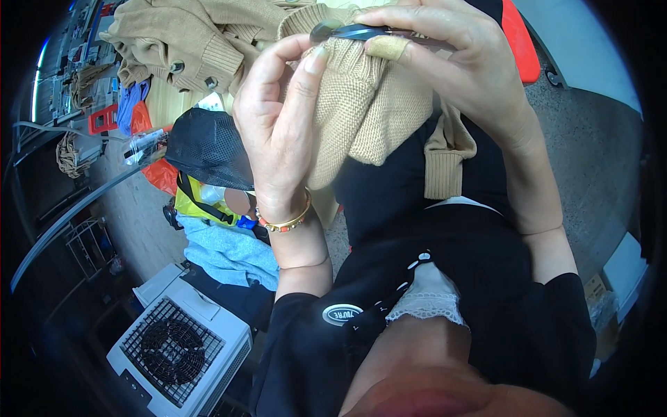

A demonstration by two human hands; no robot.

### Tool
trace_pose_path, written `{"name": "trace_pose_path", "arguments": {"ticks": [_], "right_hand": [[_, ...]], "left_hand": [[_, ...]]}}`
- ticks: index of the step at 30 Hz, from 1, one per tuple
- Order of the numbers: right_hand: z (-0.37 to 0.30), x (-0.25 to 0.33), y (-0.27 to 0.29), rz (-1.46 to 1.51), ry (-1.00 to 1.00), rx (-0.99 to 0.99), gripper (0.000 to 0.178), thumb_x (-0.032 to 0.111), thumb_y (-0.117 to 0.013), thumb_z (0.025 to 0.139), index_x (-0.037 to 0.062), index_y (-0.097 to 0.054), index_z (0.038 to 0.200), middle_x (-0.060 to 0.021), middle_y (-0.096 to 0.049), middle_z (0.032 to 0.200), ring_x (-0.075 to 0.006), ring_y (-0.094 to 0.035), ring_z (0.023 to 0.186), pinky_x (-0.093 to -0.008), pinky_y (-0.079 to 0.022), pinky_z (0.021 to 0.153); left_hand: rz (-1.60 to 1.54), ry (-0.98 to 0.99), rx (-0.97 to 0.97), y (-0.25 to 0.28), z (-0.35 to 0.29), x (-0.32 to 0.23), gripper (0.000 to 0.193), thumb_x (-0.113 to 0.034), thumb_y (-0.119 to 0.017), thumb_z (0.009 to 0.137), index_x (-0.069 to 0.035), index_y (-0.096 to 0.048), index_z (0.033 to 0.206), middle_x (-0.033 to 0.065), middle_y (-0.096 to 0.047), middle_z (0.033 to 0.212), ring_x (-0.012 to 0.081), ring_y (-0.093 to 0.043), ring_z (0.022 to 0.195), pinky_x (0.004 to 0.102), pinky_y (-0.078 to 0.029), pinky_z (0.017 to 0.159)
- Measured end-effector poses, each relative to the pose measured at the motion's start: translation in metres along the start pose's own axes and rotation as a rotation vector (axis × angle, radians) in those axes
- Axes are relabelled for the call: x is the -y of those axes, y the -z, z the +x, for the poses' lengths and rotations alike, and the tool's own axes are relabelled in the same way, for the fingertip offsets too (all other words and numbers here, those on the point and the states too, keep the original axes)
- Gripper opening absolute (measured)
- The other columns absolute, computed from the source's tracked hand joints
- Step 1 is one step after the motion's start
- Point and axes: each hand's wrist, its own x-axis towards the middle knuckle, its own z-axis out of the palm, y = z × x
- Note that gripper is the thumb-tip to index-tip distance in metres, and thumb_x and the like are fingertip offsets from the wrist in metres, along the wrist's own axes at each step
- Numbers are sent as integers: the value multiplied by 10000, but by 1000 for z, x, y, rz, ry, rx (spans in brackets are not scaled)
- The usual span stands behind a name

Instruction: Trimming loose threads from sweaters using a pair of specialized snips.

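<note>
A beige knitted sweater (347,104) is bunched up between my hands at the top middle, with one ribbed cuff (445,174) hanging over my lap. My left hand (278,128) is closed, pinching the sweater's ribbed edge between thumb and fingers. A slim, dark, shiny tool (361,32) lies across that edge; its exact kind cannot be made out. My right hand (458,52) is closed round the tool, its thumb wrapped in tan tape and resting against the knit. The tool's dark rounded end (323,31) meets my left fingertips.
More beige knitwear with dark buttons (177,48) lies on the table at the upper left. A black mesh bag (208,149) and a light blue cloth (229,243) are beside my left arm. A white fan unit (180,344) stands lower left; a red seat (521,45) is upper right.
</note>
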Motion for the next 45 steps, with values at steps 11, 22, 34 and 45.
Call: {"name": "trace_pose_path", "arguments": {"ticks": [11, 22, 34, 45], "right_hand": [[46, 64, 12, -475, -663, 384, 237, 99, -738, 812, 35, -728, 1040, -75, -607, 776, -184, -581, 693, -287, -464, 610], [37, 59, 12, -379, -610, 357, 267, 89, -747, 803, 19, -715, 1058, -100, -645, 851, -187, -603, 728, -276, -475, 647], [25, 66, 13, 156, -1295, 197, 134, 20, -776, 800, -13, -674, 882, -4, -665, 823, -25, -555, 693, -182, -432, 589], [-2, 72, 109, 165, -976, 184, 226, 209, -696, 869, 9, -632, 952, -43, -596, 917, -55, -487, 716, -196, -320, 596]], "left_hand": [[-15, -18, 24, 1, 0, -1, 211, -68, -621, 949, 59, -636, 1117, 36, -666, 949, 57, -581, 847, 182, -454, 744], [-29, -24, 36, 1, -1, 0, 206, -54, -619, 947, 62, -630, 1117, 37, -662, 964, 62, -584, 877, 188, -461, 769], [185, -3, 116, 41, -6, -17, 354, -215, -455, 1038, 44, -640, 1192, 52, -652, 957, 86, -573, 908, 222, -420, 851], [185, 45, 153, 47, -23, -41, 265, -182, -555, 976, 32, -698, 1040, 9, -627, 792, 46, -546, 764, 167, -385, 682]]}}
